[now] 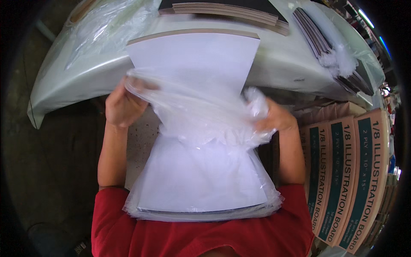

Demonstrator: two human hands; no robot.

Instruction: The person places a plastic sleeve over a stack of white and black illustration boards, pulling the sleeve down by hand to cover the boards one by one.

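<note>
A thick stack of white boards (pixel 195 51) rests against my body at its near end, with its far end on the table's edge. A clear plastic bag (pixel 201 115) covers the near part of the stack and is bunched across the middle; the far part is bare. My left hand (pixel 127 102) is closed on the bag's gathered edge at the left, its fingers partly behind the film. On the right, my right hand (pixel 274 115) grips another bunch of the same plastic, somewhat blurred.
The table (pixel 85 77) has a pale, plastic-like cover. Across its far side lie dark-topped boards (pixel 227 13). Loose clear film (pixel 113 32) is at the far left, and a plastic-wrapped board stack (pixel 319 38) at the far right. Brown printed cartons (pixel 361 180) stand close by my right arm.
</note>
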